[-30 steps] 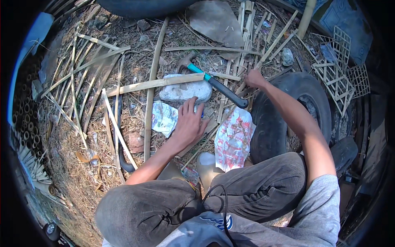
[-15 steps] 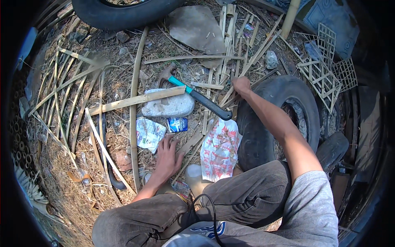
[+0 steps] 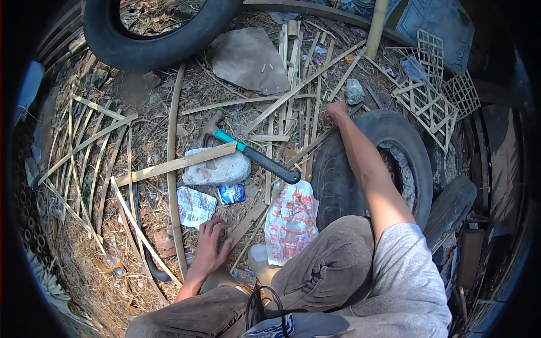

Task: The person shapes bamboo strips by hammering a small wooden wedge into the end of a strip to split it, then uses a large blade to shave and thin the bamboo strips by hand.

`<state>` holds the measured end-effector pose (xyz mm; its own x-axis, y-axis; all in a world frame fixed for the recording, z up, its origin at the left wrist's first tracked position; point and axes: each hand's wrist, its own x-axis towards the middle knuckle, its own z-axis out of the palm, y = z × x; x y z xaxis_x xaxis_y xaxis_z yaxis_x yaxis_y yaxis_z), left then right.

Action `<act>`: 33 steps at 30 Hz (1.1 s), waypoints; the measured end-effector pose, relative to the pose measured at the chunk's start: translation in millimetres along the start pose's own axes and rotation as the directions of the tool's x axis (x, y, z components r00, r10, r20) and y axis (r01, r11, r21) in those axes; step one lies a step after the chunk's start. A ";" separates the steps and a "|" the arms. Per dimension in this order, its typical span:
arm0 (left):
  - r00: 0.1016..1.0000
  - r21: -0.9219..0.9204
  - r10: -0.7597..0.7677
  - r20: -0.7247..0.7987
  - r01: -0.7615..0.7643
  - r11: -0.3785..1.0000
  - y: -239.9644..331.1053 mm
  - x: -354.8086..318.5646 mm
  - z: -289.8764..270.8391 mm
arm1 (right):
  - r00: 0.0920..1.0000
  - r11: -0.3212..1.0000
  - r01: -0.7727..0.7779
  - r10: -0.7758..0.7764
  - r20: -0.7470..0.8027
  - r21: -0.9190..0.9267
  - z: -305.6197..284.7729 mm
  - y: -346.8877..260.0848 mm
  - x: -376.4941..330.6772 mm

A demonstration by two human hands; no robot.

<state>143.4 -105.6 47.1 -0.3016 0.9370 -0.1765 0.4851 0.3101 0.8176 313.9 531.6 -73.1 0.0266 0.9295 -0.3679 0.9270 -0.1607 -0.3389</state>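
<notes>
Apparently I choose strips (image 3: 304,88): beyond the tire (image 3: 333,177), my right hand (image 3: 337,112) curls, holding unclear; left of the tire, my left hand (image 3: 210,247) spreads. Next should need firm pinch.

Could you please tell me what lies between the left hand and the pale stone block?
In the head view, a printed sheet and a small blue packet lie between the left hand and the pale stone block.

A pale, narrow bamboo strip (image 3: 346,76) slants straight away from the right hand (image 3: 337,112) — near end at the fist, grip unclear — its far end close to a longer, similarly pale slat (image 3: 304,87).
</notes>
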 end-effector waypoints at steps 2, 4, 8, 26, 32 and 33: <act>0.989 0.068 -0.126 -0.078 0.132 0.989 -9.2 -29.8 -32.2 | 0.994 0.942 -0.109 0.102 0.039 0.318 35.8 -42.6 -33.0; 0.974 0.046 -0.191 -0.126 0.198 0.979 -11.5 -44.1 -42.4 | 0.981 0.938 -0.162 0.186 -0.049 0.306 25.9 -36.2 -17.6; 0.907 0.076 -0.305 -0.289 0.339 0.938 -27.8 -76.0 -54.6 | 0.992 0.964 -0.106 0.118 -0.036 0.243 83.8 -30.5 4.0; 0.934 -0.024 -0.302 -0.191 0.304 0.953 -19.0 -52.6 -44.6 | 0.926 0.912 -0.207 0.300 -0.231 0.354 72.4 -63.6 4.1; 0.962 -0.043 -0.229 -0.151 0.225 0.973 -22.6 -30.7 -42.7 | 0.853 0.955 0.272 -0.182 -0.489 0.119 -27.8 -88.7 -58.3; 0.965 -0.050 -0.207 -0.160 0.202 0.978 -18.9 -24.6 -44.7 | 0.765 0.913 0.408 -0.329 -0.554 0.022 -42.2 -101.2 -76.4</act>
<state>105.0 -141.7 60.5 -0.5234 0.8140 -0.2520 0.3725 0.4845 0.7915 233.8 490.8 25.8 -0.0771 0.9478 0.3093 0.8490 0.2250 -0.4781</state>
